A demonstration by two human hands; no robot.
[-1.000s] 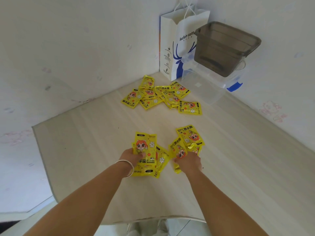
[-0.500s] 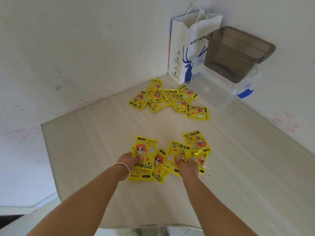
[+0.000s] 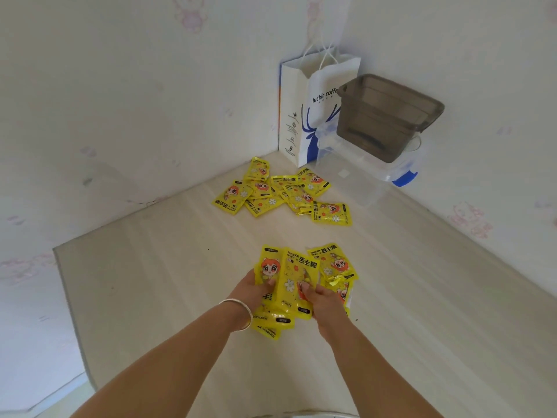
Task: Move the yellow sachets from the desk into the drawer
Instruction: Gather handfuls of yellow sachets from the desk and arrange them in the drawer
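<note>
Both hands closed in since a second ago: left hand [image 3: 253,292] and right hand [image 3: 324,300] fingers now clamp one merged sachet bundle [image 3: 291,279] just above the desk [image 3: 150,282]. Second pile [image 3: 283,191] well beyond; drawer unseen.

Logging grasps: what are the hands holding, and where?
Both the left hand and right hand clasp the near bunch of yellow sachets by its lower side edges.

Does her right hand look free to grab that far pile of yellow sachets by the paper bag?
Probably not yet: the right hand is gripping near yellow sachets, though the desk between looks clear.
</note>
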